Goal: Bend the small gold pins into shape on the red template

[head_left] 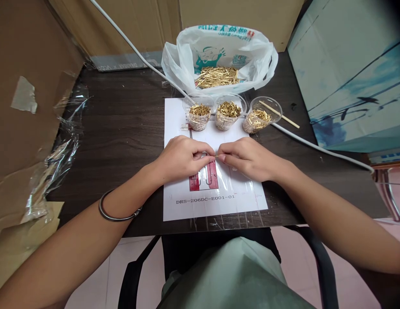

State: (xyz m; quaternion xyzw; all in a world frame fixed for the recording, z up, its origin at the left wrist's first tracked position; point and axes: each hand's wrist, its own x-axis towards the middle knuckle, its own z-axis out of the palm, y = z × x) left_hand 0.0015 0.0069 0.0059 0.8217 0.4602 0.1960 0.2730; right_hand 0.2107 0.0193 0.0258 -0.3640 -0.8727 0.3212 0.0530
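Note:
My left hand (pixel 183 159) and my right hand (pixel 248 158) meet fingertip to fingertip above a printed sheet (pixel 215 210). Each pinches one side of a tiny gold-coloured metal pin (pixel 216 156), mostly covered by the fingers. Just beyond the hands stand three clear plastic cups: a left cup (pixel 200 125), a middle cup (pixel 223 125) and a tilted right cup (pixel 276 112). All hold small gold-coloured metal pieces. Behind them, a white plastic bag (pixel 267 60) lies open around a heap of longer gold-coloured pins (pixel 217 77).
A thin wooden stick (pixel 288 121) leans in the right cup and sticks out over its rim. One white cable (pixel 328 149) runs across the dark table (pixel 112 141) behind the cups. Cardboard (pixel 29 98) rises at the left, and a picture-printed panel (pixel 357 81) at the right.

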